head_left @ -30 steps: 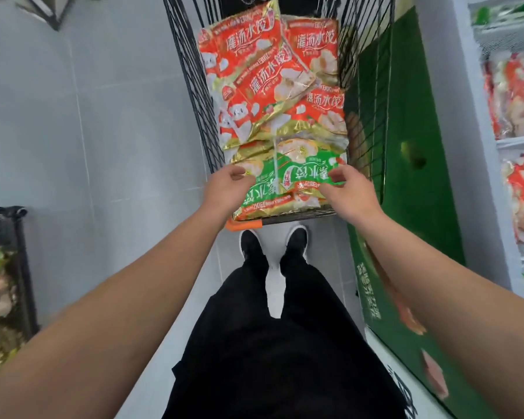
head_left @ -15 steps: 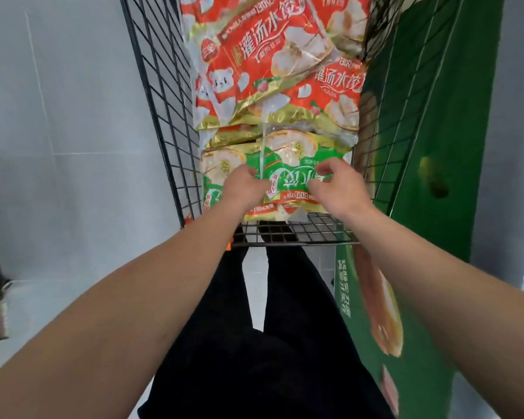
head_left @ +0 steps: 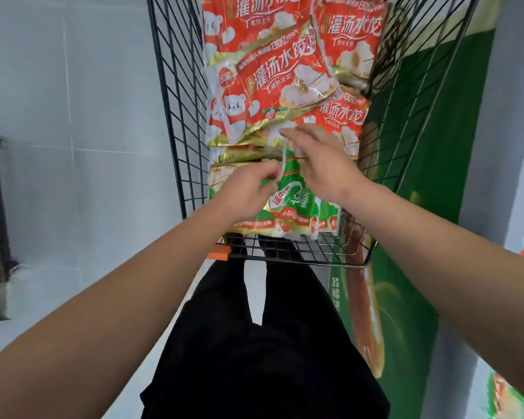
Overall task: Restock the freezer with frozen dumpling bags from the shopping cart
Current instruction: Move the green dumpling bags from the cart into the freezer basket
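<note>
Both hands reach into the black wire shopping cart (head_left: 176, 122), which holds a pile of frozen dumpling bags. The left hand (head_left: 248, 189) pinches a thin pale strap (head_left: 283, 164) between curled fingers above the green dumpling bag (head_left: 297, 207), which lies at the cart's near edge. The right hand (head_left: 321, 164) hovers just beside it with fingers loosely spread, over the same strap; whether it grips anything cannot be told. Red dumpling bags (head_left: 273, 77) fill the cart's far part, overlapping one another.
</note>
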Tool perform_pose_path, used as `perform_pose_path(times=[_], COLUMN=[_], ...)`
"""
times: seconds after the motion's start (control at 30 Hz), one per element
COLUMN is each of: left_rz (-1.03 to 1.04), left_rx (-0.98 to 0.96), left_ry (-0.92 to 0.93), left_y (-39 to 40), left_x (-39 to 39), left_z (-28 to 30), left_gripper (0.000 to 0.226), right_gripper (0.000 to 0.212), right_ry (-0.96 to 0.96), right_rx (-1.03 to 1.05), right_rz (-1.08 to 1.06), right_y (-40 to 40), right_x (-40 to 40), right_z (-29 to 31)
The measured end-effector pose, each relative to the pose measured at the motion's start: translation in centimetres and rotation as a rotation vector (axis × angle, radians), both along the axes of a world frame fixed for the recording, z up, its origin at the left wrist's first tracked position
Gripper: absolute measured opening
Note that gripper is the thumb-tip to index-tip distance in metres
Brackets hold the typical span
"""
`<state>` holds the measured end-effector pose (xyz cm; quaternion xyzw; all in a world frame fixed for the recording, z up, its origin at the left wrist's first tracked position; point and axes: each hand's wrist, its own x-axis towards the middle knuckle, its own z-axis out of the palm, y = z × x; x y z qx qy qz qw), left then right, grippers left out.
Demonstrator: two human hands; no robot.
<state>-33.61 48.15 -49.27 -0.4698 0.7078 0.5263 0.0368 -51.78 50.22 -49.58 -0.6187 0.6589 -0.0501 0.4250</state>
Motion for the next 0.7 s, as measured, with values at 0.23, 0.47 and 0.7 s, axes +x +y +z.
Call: perform_pose_path(times=[0.23, 0.47, 0.7], left_rz=[-0.174, -0.097, -0.004], left_rx=[-0.172, -0.304, -0.33], left_ry=[0.011, 0.044, 0.071], left_y=[-3.2, -4.5, -4.2], left_x=[0.4, -0.2, 1.3], left_z=[6.1, 8.9, 10.3], left_gripper=[0.004, 0.009, 0.012], right_gripper=[0.046, 0.045, 0.029], right_ry=[0.352, 0.567, 0.11], right_rx=[-0.207, 0.001, -0.103], right_rz=[0.211, 0.338, -0.271], right_y=[-2.6, -1.9, 1.5], right_x=[-0.2, 0.9, 4.9], right_z=[5.8, 8.8, 7.0])
